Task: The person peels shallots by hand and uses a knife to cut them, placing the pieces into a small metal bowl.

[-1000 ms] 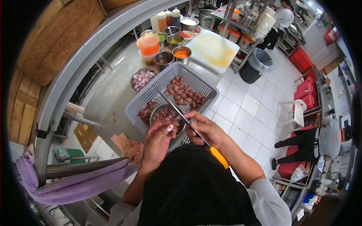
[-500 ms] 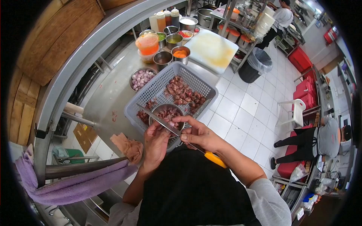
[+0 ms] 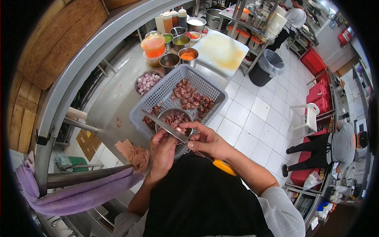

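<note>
A knife (image 3: 167, 125) with a yellow handle (image 3: 224, 167) lies slantwise across both hands. My right hand (image 3: 209, 141) is closed on its blade near the handle, thumb on the metal, while the handle runs back under the wrist. My left hand (image 3: 164, 150) pinches a small shallot (image 3: 179, 130) beside the blade, partly covered by the fingers. Just beyond the hands, a metal bowl (image 3: 191, 115) of shallots sits inside a grey perforated basket (image 3: 136, 114). Unpeeled reddish-brown shallots (image 3: 189, 94) and loose skins (image 3: 149, 121) lie in the basket around it.
A bowl of peeled shallots (image 3: 148, 82) stands left of the basket. Behind are sauce tubs (image 3: 154, 46), metal pots (image 3: 170, 61), squeeze bottles (image 3: 182, 17) and a white cutting board (image 3: 221, 51). A brown cloth (image 3: 133, 154) lies at the counter's near edge. Two people stand farther off.
Both hands keep nearly the same place, with the knife and shallot still between them. Only slight shifts of the fingers and blade show.
</note>
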The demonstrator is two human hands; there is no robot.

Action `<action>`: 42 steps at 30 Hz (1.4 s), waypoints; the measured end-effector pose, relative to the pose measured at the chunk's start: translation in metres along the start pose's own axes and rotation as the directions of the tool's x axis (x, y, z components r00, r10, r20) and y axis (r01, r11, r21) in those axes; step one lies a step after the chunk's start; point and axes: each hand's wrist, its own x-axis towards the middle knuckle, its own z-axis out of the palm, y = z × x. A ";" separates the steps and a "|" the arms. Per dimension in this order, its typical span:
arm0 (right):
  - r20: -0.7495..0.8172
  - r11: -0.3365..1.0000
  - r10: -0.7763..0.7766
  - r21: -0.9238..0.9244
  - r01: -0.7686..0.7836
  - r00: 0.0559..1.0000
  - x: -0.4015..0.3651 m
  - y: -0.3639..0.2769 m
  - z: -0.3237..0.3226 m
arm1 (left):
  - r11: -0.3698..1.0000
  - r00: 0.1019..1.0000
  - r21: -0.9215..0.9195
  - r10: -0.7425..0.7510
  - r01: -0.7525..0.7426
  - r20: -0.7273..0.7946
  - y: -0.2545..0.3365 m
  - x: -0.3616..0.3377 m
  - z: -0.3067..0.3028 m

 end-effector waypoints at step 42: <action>-0.005 0.999 0.021 -0.050 -0.021 1.000 -0.004 -0.004 0.003 | 0.957 0.993 0.264 0.109 -0.117 0.044 0.017 0.000 0.003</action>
